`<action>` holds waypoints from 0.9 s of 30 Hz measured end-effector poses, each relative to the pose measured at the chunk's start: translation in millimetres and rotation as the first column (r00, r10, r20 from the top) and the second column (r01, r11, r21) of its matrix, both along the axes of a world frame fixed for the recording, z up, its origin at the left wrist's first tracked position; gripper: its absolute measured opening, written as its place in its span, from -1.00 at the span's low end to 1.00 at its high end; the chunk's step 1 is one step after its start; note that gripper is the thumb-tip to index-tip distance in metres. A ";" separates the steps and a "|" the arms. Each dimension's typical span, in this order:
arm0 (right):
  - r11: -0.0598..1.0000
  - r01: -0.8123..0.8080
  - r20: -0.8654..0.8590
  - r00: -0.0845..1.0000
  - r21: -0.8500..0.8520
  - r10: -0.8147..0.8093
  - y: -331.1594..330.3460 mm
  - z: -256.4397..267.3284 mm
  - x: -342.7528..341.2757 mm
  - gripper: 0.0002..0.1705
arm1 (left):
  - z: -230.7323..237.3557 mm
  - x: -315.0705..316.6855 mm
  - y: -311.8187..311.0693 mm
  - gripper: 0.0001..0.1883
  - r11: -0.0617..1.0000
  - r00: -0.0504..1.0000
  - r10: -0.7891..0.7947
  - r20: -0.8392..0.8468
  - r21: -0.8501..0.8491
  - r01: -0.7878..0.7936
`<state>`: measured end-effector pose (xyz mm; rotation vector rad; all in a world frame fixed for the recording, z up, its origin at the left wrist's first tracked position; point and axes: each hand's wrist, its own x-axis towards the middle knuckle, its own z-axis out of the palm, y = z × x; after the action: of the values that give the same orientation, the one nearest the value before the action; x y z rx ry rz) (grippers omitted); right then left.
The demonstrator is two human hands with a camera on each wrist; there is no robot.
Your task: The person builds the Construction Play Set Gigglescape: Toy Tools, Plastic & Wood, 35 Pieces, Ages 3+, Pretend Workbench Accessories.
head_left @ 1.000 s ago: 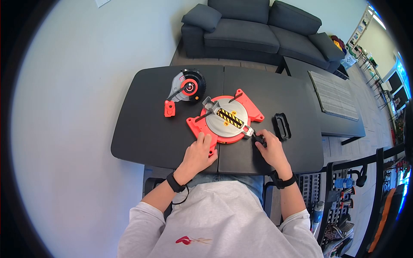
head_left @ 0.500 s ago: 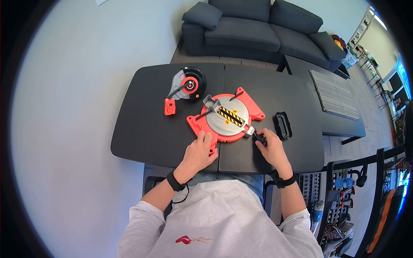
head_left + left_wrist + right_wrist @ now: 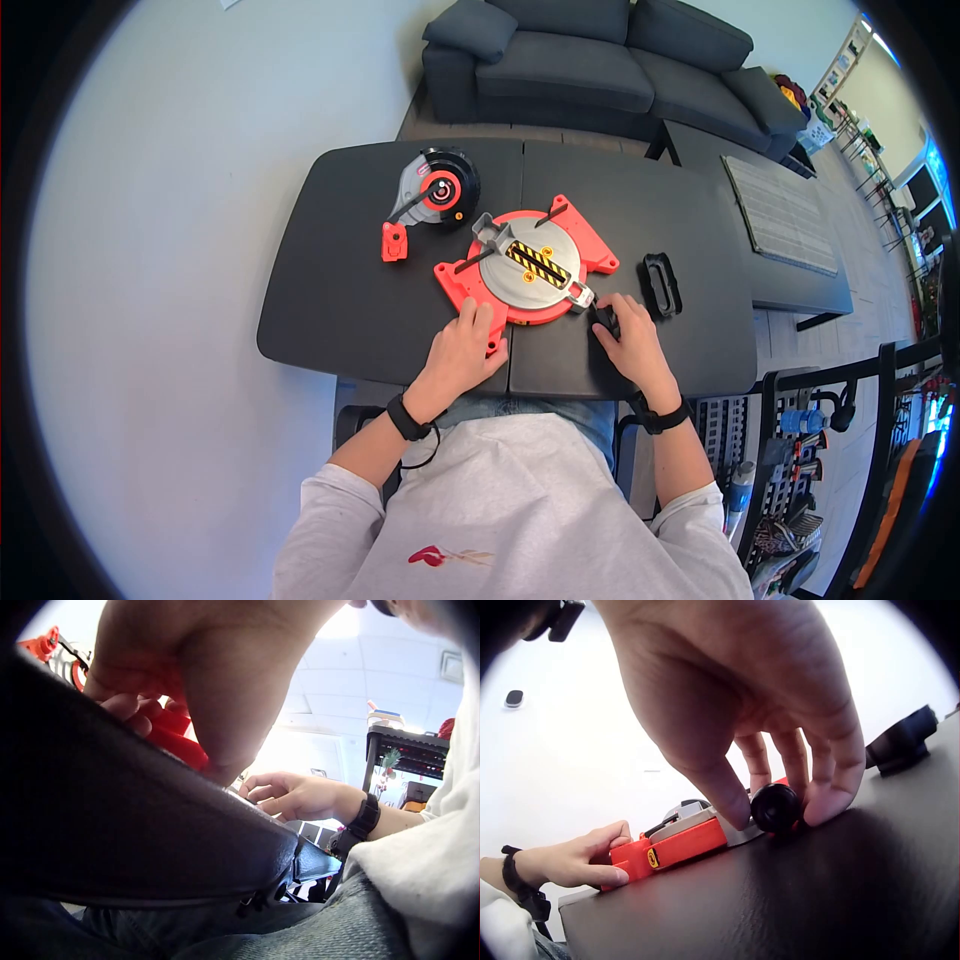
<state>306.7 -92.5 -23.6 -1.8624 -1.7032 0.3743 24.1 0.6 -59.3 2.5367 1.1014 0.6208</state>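
On the surface (image 3: pixel 330 310), the base (image 3: pixel 590 240), gripped by the left hand (image 3: pixel 462 352) at its seven o'clock, is best pressed flat; the knob (image 3: pixel 775 808), pinched by the right hand (image 3: pixel 634 345) at four o'clock, is best held squarely.

Wearing a pale grey-white top (image 3: pixel 540 500) with sleeves (image 3: pixel 342 508) ending near the elbows, showing a red-and-tan print (image 3: pixel 428 555) on the chest. Also wearing blue denim trousers (image 3: pixel 330 930) and black wristbands (image 3: pixel 408 418), with a thin dark cord (image 3: pixel 436 452) looping from the left one.
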 end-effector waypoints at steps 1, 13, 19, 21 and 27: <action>1.000 -0.005 0.004 1.000 -0.002 0.005 -0.4 -0.3 -0.4 -0.61 | -0.3 -0.1 0.0 -0.50 1.000 1.000 -0.001 0.001 0.000 0.001; 1.000 -0.010 -0.009 1.000 -0.020 0.009 -0.1 -7.5 3.4 -0.68 | 0.2 1.7 0.0 -0.50 1.000 1.000 0.008 -0.008 -0.015 -0.008; 0.997 0.070 -0.157 0.985 -0.027 -0.074 0.0 -0.3 -0.2 -0.60 | 0.8 1.4 0.0 -0.51 1.000 1.000 0.006 -0.015 -0.011 -0.006; 0.997 0.079 -0.153 0.985 -0.005 -0.079 0.3 -2.6 0.9 -0.57 | 1.5 1.5 0.0 -0.51 1.000 1.000 0.005 -0.013 -0.015 -0.006; 0.995 0.100 -0.139 0.986 0.020 -0.096 2.7 -5.8 4.1 -0.58 | -1.7 0.4 1.3 -0.46 1.000 1.000 -0.003 -0.023 0.017 0.004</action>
<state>310.8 -89.8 -29.3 -1.8485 -1.5124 0.4277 24.5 1.9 -61.1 2.5655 1.1040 0.6036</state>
